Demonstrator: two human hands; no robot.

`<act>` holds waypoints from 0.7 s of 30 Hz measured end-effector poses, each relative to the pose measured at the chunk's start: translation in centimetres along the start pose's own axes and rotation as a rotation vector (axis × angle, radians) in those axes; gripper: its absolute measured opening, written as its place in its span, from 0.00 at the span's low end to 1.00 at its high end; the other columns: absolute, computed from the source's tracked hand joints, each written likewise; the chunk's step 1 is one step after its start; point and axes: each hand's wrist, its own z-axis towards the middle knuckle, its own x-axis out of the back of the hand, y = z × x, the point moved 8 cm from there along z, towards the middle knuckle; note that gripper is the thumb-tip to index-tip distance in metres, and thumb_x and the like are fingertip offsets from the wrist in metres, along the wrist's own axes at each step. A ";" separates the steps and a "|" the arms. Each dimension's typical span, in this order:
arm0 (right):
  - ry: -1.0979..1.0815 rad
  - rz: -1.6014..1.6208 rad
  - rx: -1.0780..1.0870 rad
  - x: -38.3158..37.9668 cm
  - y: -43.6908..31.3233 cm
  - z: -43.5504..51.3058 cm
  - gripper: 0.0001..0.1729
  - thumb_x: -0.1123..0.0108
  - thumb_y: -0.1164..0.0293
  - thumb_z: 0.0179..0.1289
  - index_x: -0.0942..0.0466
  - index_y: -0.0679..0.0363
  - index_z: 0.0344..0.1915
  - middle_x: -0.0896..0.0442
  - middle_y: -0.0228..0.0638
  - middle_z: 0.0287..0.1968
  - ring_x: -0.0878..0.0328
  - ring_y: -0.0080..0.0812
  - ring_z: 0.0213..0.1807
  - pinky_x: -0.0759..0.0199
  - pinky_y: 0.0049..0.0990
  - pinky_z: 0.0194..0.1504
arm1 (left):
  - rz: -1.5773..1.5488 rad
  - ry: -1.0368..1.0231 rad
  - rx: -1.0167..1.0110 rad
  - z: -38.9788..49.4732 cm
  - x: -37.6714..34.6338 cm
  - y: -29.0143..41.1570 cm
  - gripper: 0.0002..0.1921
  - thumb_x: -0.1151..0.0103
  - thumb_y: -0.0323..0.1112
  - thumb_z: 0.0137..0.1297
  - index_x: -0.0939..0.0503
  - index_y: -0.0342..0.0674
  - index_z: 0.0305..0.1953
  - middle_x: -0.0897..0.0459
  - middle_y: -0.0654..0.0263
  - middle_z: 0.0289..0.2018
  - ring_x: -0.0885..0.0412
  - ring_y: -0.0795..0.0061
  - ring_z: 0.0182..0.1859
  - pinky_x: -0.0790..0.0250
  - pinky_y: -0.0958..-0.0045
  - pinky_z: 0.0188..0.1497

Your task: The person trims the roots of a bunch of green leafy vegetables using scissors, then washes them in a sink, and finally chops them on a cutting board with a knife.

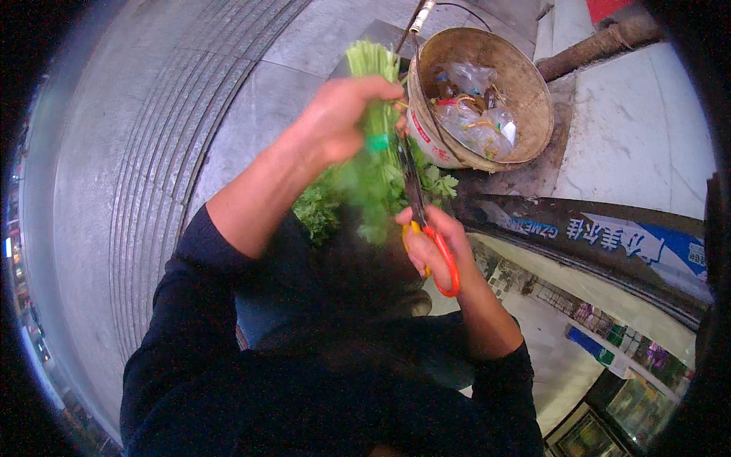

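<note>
My left hand (342, 117) is closed round a bunch of leafy green stalks (372, 60), which looks like celery. Pale stalk ends point away from me and the leaves hang toward my lap, partly blurred. A green tape band (377, 142) wraps the bunch just below the hand. Scissors (442, 260) with red and yellow handles are in my right hand (437, 240); their dark blades point up beside the stalks, close to the left hand's fingertips. Whether the blades touch a stalk cannot be told.
A dirty white bucket (482, 100) with a wire handle stands just right of the bunch, holding plastic bags and scraps. Grooved pale steps (165, 131) run along the left. A rusty pipe (599, 48) lies at the upper right, and a printed board (599, 234) crosses the right side.
</note>
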 end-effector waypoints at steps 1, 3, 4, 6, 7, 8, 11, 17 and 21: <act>-0.039 -0.070 0.077 -0.1 -0.3 -0.6 0.16 0.43 0.68 0.68 0.28 0.64 0.51 0.33 0.24 0.22 0.36 0.16 0.21 0.39 0.18 0.24 | -0.004 -0.002 -0.012 0.0 0.5 0.8 0.06 0.45 0.33 0.63 0.26 0.37 0.36 0.22 0.64 0.29 0.23 0.68 0.30 0.27 0.62 0.44; 0.041 -0.560 0.200 0.8 -0.4 -1.2 0.22 0.34 0.66 0.62 0.28 0.62 0.52 0.29 0.24 0.26 0.34 0.15 0.27 0.36 0.18 0.31 | 0.001 -0.018 -0.049 0.0 1.4 2.5 0.06 0.45 0.33 0.63 0.26 0.37 0.36 0.22 0.63 0.29 0.23 0.67 0.31 0.27 0.62 0.45; 0.049 -0.655 0.191 1.2 0.3 -1.2 0.24 0.32 0.65 0.61 0.28 0.63 0.53 0.28 0.25 0.28 0.33 0.15 0.28 0.35 0.18 0.33 | 0.012 -0.032 -0.074 0.0 1.8 3.3 0.06 0.45 0.33 0.63 0.26 0.37 0.36 0.22 0.63 0.29 0.23 0.67 0.31 0.27 0.62 0.45; 0.094 -0.876 0.083 2.7 2.0 -0.9 0.29 0.30 0.63 0.58 0.29 0.63 0.56 0.20 0.33 0.32 0.23 0.25 0.33 0.27 0.26 0.37 | 0.045 -0.003 -0.105 0.2 2.7 4.2 0.06 0.45 0.33 0.63 0.25 0.37 0.36 0.22 0.63 0.29 0.23 0.67 0.31 0.27 0.61 0.45; 0.079 -1.069 0.071 2.9 2.5 -0.7 0.29 0.30 0.64 0.57 0.29 0.62 0.57 0.19 0.37 0.34 0.21 0.30 0.35 0.26 0.29 0.39 | 0.041 -0.032 -0.093 0.3 2.6 4.1 0.06 0.44 0.32 0.62 0.26 0.36 0.36 0.22 0.63 0.29 0.23 0.66 0.31 0.27 0.61 0.45; 0.083 -1.259 0.026 3.3 3.0 -0.6 0.30 0.30 0.65 0.57 0.28 0.61 0.58 0.17 0.40 0.36 0.19 0.36 0.38 0.25 0.32 0.41 | 0.045 -0.013 -0.077 0.4 2.9 4.0 0.06 0.44 0.32 0.62 0.26 0.36 0.36 0.23 0.62 0.29 0.23 0.66 0.31 0.27 0.61 0.45; 0.189 -1.442 -0.058 4.7 2.5 -0.2 0.26 0.32 0.68 0.57 0.25 0.58 0.57 0.15 0.48 0.42 0.17 0.48 0.45 0.24 0.40 0.47 | 0.022 -0.026 -0.023 0.5 2.6 3.1 0.06 0.44 0.32 0.62 0.26 0.36 0.35 0.23 0.62 0.28 0.23 0.66 0.31 0.27 0.61 0.45; 0.460 -0.904 0.588 2.0 -7.0 0.6 0.15 0.34 0.75 0.61 0.23 0.63 0.47 0.22 0.29 0.28 0.28 0.17 0.28 0.31 0.20 0.32 | 0.074 -0.115 0.054 -0.1 0.0 0.6 0.07 0.43 0.32 0.62 0.25 0.35 0.37 0.22 0.62 0.30 0.20 0.64 0.34 0.24 0.62 0.44; 0.458 -0.990 0.692 -0.7 -10.4 3.3 0.10 0.33 0.74 0.61 0.21 0.63 0.42 0.24 0.26 0.27 0.32 0.16 0.26 0.35 0.18 0.28 | 0.066 -0.143 0.071 0.2 -1.1 -1.5 0.08 0.43 0.32 0.62 0.21 0.34 0.39 0.17 0.60 0.31 0.18 0.66 0.35 0.22 0.64 0.43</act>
